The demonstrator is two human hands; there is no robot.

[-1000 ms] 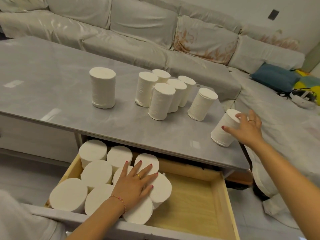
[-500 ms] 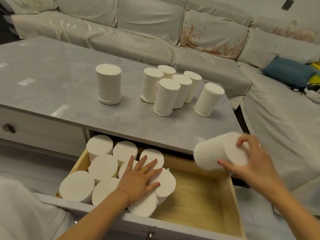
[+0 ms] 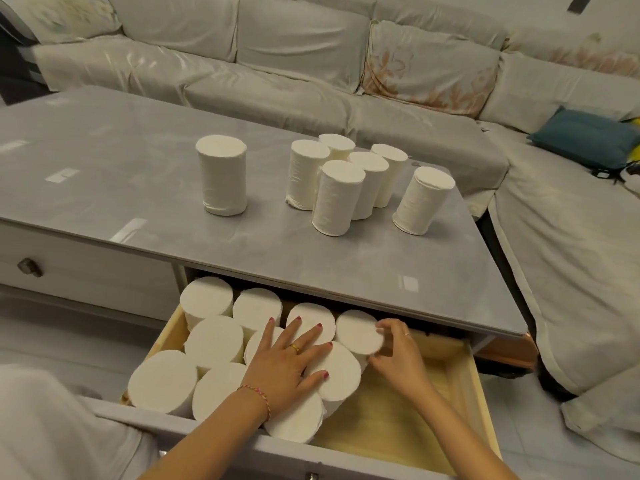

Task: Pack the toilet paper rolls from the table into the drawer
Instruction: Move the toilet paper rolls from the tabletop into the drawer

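Several white toilet paper rolls stand upright on the grey table (image 3: 242,258): a lone roll (image 3: 221,180) at the left, a tight cluster (image 3: 341,181) in the middle, one more roll (image 3: 420,202) to the right. Below the table's front edge the wooden drawer (image 3: 481,393) is pulled out, its left half packed with upright rolls (image 3: 213,341). My left hand (image 3: 287,365) lies flat with spread fingers on top of the packed rolls. My right hand (image 3: 398,355) grips a roll (image 3: 358,332) by its side, standing it at the right end of the back row.
The right half of the drawer shows bare wood. A closed drawer with a dark knob (image 3: 29,266) sits to the left. A covered sofa (image 3: 311,64) wraps behind and to the right of the table, with a blue cushion (image 3: 581,138) on it.
My right hand lifted a roll off the table's right front corner, carried it down and set it upright in the drawer beside the packed rolls. My left hand stayed on the packed rolls.
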